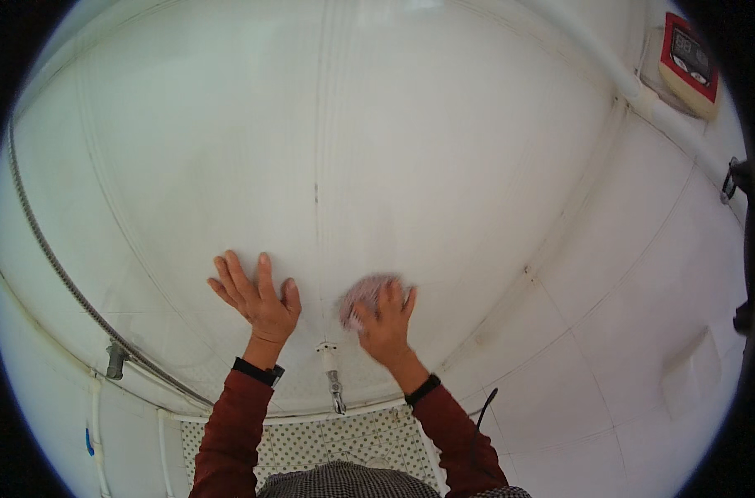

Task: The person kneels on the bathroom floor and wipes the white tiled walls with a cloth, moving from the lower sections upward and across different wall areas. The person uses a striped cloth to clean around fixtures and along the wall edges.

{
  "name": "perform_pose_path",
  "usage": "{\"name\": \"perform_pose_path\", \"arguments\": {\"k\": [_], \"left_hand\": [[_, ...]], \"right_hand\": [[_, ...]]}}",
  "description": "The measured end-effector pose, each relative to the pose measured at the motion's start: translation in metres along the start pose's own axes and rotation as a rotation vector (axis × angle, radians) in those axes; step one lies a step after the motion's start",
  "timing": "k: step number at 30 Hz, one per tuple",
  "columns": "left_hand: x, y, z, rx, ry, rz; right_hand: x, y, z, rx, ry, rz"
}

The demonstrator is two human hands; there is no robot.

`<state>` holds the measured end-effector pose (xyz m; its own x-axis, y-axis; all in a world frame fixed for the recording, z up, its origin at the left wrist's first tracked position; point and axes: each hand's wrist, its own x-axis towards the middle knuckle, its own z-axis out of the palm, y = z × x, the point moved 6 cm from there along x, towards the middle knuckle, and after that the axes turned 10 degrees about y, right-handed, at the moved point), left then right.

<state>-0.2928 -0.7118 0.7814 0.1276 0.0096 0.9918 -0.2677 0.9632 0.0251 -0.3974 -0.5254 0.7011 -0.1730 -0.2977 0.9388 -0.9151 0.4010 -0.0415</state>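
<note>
My right hand [387, 320] presses a pinkish cloth [370, 292] against the white tiled wall [377, 155]. The cloth is blurred, and part of it is hidden under my fingers. To the left, my left hand [262, 305] lies on the same wall with its fingers spread and nothing in it. A dark vertical joint [317, 193] between tiles runs up the wall between the two hands. Below them, a metal tap [335, 389] sticks out from the wall on a white fitting [328, 352].
A flexible metal hose [54, 255] curves down the left side, past a dark grey valve [115, 361]. White pipes [97, 423] stand at lower left. At upper right a thick white pipe [601, 62] passes a red-framed control panel [692, 59]. Below lies a dotted tile floor [352, 436].
</note>
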Motion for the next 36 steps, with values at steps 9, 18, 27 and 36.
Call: {"name": "perform_pose_path", "arguments": {"k": [9, 18, 27, 36], "left_hand": [[-0.002, -0.001, 0.000, 0.028, -0.025, 0.001], [0.002, 0.001, 0.000, 0.067, 0.015, 0.031], [0.001, 0.000, 0.000, 0.077, -0.007, 0.028], [0.005, 0.004, -0.001, 0.058, 0.019, 0.054]], "right_hand": [[-0.055, 0.045, 0.001, -0.014, 0.223, 0.286], [-0.072, 0.083, -0.016, 0.420, 0.586, 0.795], [-0.013, 0.162, -0.064, 0.112, 0.743, 0.722], [-0.187, 0.202, -0.016, 0.548, 0.830, 1.793]]}}
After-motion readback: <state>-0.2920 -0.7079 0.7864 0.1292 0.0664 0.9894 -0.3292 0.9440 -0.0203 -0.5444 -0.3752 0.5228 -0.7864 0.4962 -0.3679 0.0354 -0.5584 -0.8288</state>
